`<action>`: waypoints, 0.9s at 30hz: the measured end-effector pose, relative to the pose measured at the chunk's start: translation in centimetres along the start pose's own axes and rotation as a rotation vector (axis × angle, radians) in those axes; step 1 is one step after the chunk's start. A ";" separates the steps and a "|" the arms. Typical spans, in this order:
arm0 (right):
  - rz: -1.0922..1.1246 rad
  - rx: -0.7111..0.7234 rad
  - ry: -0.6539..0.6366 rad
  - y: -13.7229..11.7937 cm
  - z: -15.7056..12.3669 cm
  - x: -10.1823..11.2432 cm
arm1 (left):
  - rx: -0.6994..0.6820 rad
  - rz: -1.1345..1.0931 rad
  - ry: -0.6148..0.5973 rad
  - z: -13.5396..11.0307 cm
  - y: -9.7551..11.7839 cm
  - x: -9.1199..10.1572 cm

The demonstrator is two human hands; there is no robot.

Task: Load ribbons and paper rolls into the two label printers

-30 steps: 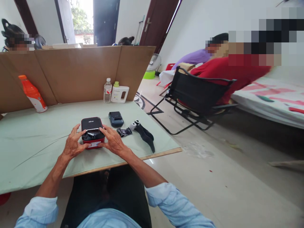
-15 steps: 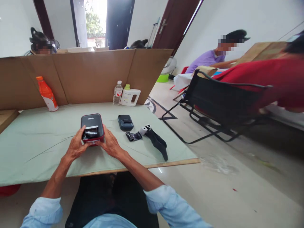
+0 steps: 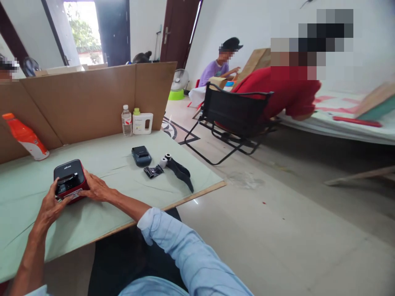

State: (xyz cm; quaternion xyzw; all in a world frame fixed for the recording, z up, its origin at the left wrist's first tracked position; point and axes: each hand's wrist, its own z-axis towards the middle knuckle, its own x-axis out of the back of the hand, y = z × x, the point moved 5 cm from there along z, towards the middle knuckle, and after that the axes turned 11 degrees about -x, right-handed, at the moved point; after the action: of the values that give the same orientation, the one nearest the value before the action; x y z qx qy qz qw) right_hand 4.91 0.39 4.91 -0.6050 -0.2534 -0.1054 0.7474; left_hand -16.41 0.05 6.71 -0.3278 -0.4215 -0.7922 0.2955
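A small red and black printer (image 3: 70, 179) rests on the pale green cloth near the left of the table, its black top facing up. At its left side my left hand (image 3: 53, 204) is closed round the edge, with the thumb at the front. My right hand (image 3: 96, 187) grips the opposite side, fingers along the red wall. To the right sits a dark blue-black portable printer (image 3: 141, 156). Beside that lie a shiny black roll (image 3: 153, 171), a small white roll (image 3: 163, 162) and a roll with a black strip (image 3: 180, 172) unwound toward the table edge.
A cardboard screen (image 3: 92, 98) stands along the table's back. Before it are an orange bottle (image 3: 26, 137), a clear water bottle (image 3: 126, 121) and a white jug (image 3: 142, 122). On the right, a person in red (image 3: 277, 88) sits in a black folding chair (image 3: 236, 109).
The view has turned right, so the table and its things sit further left. Both hands still hold the red and black printer, whose top now shows at a different angle.
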 end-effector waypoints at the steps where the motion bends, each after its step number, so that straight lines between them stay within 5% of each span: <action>1: -0.036 0.016 -0.021 0.0 -0.5 0.2 | 0.013 0.015 0.007 -0.1 -0.1 0.0; 5: -0.179 0.058 0.009 0.6 -3.6 2.1 | -0.047 0.163 0.101 -0.5 2.2 0.8; 11: -0.339 0.031 0.224 4.3 -8.7 6.3 | -0.315 0.326 0.333 -1.4 12.1 0.3; 16: -0.543 -0.188 0.414 8.0 -10.6 11.9 | -0.496 0.190 0.077 0.7 17.0 -7.2; 21: -0.680 -0.364 0.444 11.1 -11.5 16.0 | -0.472 0.122 -0.165 4.0 16.4 -15.0; 27: -0.654 -0.333 0.497 12.6 -11.5 18.0 | -0.451 0.031 -0.293 8.4 16.6 -20.3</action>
State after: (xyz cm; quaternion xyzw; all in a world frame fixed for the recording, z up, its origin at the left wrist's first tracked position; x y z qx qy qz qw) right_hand 28.97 -4.83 1.68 -0.5615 -0.2238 -0.5179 0.6053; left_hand 10.57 3.40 2.60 -0.5028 -0.2677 -0.8055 0.1633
